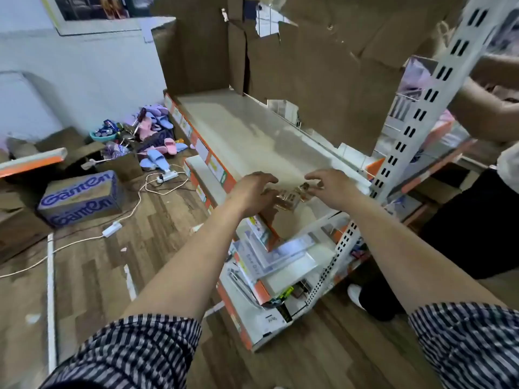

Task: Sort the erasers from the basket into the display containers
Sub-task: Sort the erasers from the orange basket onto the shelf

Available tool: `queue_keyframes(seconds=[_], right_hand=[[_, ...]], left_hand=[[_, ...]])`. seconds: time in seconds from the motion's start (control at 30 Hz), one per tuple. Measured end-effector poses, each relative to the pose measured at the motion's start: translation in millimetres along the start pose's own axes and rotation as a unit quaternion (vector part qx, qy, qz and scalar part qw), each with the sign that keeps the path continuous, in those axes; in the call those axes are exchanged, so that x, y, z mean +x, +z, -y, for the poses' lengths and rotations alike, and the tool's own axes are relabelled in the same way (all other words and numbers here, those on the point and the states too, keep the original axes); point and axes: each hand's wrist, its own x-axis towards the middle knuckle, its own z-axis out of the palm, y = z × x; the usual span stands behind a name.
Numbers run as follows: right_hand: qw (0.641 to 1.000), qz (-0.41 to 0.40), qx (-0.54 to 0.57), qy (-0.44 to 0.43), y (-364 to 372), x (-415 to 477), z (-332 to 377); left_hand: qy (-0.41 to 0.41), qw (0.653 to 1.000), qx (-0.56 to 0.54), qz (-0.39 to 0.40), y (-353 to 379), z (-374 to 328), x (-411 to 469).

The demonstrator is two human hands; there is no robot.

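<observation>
Clear plastic display container (290, 200) stands on the white shelf (252, 136), between both hands; the container-positioning step appears to be in hand. Left hand (252, 192) arches half-open against its left side; grip cannot be confirmed. Right hand (330, 188) pinches its upper right corner. Next move: seat it squarely. Basket not in view.

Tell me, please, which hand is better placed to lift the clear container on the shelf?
Probably the right hand: it seems to pinch a top corner of the clear container, while the left hand spreads loosely beside it.
</observation>
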Motion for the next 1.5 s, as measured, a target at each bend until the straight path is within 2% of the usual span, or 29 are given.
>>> queue_keyframes(seconds=[0.1, 0.27, 0.4, 0.77, 0.87, 1.0, 1.13, 1.37, 1.5], right_hand=[[1.0, 0.006, 0.014, -0.002, 1, 2, -6], [0.997, 0.068, -0.02, -0.037, -9, 5, -6], [0.994, 0.102, -0.018, -0.018, -8, 10, -10], [0.995, 0.035, 0.097, 0.005, -10, 11, -14], [0.993, 0.008, 0.121, -0.007, -6, 13, -10], [0.987, -0.033, 0.154, -0.033, -3, 17, 3], [0.979, -0.073, 0.179, -0.064, 0, 27, 28], [0.968, -0.061, 0.204, -0.133, 20, 41, 102], [0.963, -0.031, 0.163, -0.214, 49, 42, 164]], left_hand=[[0.006, 1.0, -0.002, 0.01, 9, -6, 6], [0.0, 0.994, 0.094, 0.049, 15, -6, 15], [-0.013, 0.991, 0.113, 0.071, 11, -11, 20], [-0.045, 0.998, -0.01, 0.053, 0, -21, 10], [-0.05, 0.998, -0.036, 0.026, -3, -22, 5], [-0.073, 0.992, -0.099, -0.041, -14, -18, -2], [-0.081, 0.984, -0.112, -0.114, -37, -8, -15], [-0.147, 0.968, -0.062, -0.191, -75, 31, -72], [-0.211, 0.956, -0.022, -0.201, -97, 63, -139]])
